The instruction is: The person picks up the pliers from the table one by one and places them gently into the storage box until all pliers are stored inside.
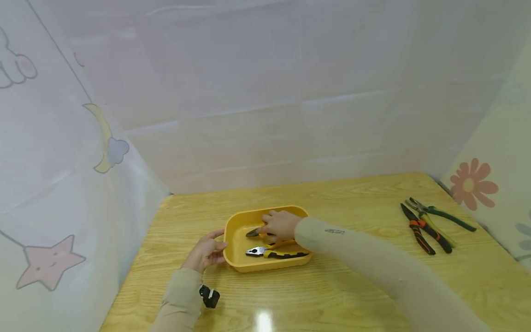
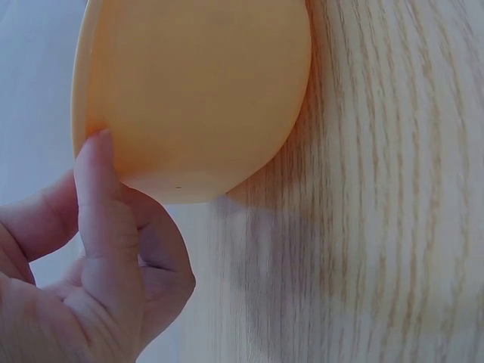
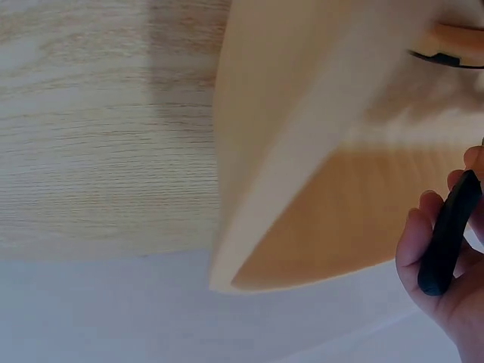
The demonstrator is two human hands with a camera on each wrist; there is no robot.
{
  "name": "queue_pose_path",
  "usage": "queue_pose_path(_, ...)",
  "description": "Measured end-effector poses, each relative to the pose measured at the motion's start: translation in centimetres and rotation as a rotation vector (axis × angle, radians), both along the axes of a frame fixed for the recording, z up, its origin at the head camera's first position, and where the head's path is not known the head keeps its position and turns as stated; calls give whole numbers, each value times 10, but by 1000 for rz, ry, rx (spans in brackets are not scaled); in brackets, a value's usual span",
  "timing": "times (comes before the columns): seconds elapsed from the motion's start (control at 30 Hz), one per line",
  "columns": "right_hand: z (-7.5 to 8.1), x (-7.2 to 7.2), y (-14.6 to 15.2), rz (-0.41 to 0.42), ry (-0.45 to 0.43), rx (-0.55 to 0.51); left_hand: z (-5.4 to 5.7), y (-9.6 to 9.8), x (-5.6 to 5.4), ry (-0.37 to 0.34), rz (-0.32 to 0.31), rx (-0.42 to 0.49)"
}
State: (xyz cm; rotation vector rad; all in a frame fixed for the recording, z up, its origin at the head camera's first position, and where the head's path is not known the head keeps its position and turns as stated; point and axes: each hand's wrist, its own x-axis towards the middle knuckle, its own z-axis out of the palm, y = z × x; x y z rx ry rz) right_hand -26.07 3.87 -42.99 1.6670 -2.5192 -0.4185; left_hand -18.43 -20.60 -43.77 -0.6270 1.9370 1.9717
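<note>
1. Left hand (image 1: pixel 203 252) pinched the L rim of a yellow, round-cornered rectangular plastic bin (image 1: pixel 274 267), which stood on the pale wood-grain desk (image 1: pixel 352 203).
2. Right hand (image 1: pixel 281 226) was inside the bin, approx. mid, fingers curled round a dark tool w/ a smooth black handle (image 3: pixel 450 238); handle end showed at the palm in the R-wrist view.
3. A dark metal nose (image 1: pixel 252 233) poked out past the R fingers, L of bin centre. Hand hid the rest, so can't tell if nose + handle were one tool, or if it touched the bin floor.
4. Silver-nosed pliers w/ yellow-and-black grips (image 1: pixel 286 254) lay in the bin, along its near side, nose twd the L end.
5. Well R of the bin, on the desk: dark-nosed pliers w/ orange-and-black grips (image 1: pixel 422 224), overlapping metal pliers w/ one dark green + one yellow-green grip (image 1: pixel 450 216) in the head view; both w/ noses pointing away from the person.
6. Just L of and nearer than the bin: small black device (image 1: pixel 209 296) at the L cream sleeve (image 1: pixel 182 288).
7. Behind the bin: pale wrinkled sheet (image 1: pixel 249 115).
</note>
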Motion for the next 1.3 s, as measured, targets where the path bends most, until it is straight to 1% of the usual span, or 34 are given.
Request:
queue_pose_path(0.17,-7,-6,-5,-16,4,30,-1,0,0,2,4,9)
queue_pose_path(0.3,-8,-9,-6,-23,-27,43,-1,1,0,3,2,4)
queue_pose_path(0.37,-6,-9,-7,-45,-64,52,-1,1,1,6,0,2)
queue_pose_path(0.5,-6,-12,-11,-137,-173,75,0,0,1,9,-6,3)
queue_pose_path(0.6,-10,-17,-17,-204,-244,103,0,0,1,8,-6,6)
queue_pose_path(0.73,-14,-20,-27,-279,-306,171,0,0,2,12,-5,8)
queue_pose_path(0.87,-14,-20,-32,-344,-375,232,-1,1,2,21,-5,16)
queue_pose_path(0.97,-16,-21,-32,-378,-428,235,-2,2,2,22,-4,16)
queue_pose_path(1.17,-16,-24,-31,-436,-561,185,-2,1,3,23,2,4)
queue_pose_path(1.23,-15,-24,-31,-442,-595,174,-2,1,2,22,1,4)
queue_pose_path(1.3,-12,-23,-29,-438,-611,169,-1,1,2,22,1,4)
